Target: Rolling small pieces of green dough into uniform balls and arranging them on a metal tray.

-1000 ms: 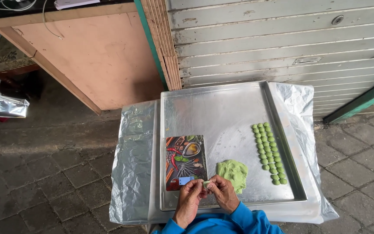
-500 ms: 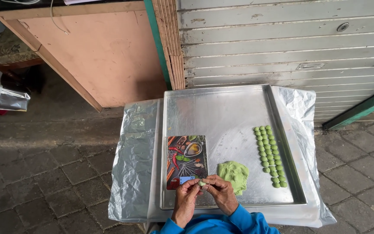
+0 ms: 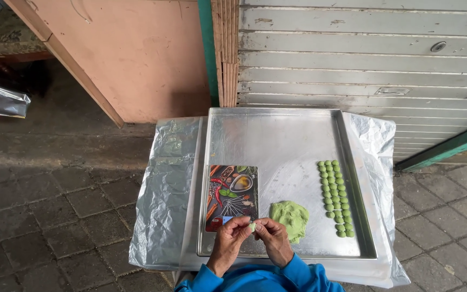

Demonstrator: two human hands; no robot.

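Note:
My left hand (image 3: 229, 242) and my right hand (image 3: 272, 241) meet over the near edge of a large metal tray (image 3: 277, 135). Between their fingertips they pinch a small piece of green dough (image 3: 252, 227). A lump of the same green dough (image 3: 290, 218) lies on the tray just right of my right hand. Several small green dough balls (image 3: 335, 197) are lined up in two rows along the tray's right side. A rectangular board printed with spices and vegetables (image 3: 232, 194) lies on the tray, just beyond my left hand.
The tray rests on a table wrapped in silvery plastic sheet (image 3: 163, 194). Behind it are a grey slatted shutter (image 3: 363, 59) and a leaning pink board (image 3: 136, 54). The ground is grey paving (image 3: 44, 216). A foil-like bag (image 3: 6, 103) lies far left.
The view has shifted slightly. Both hands stay together at the tray's near edge, working the small dough piece between the fingertips.

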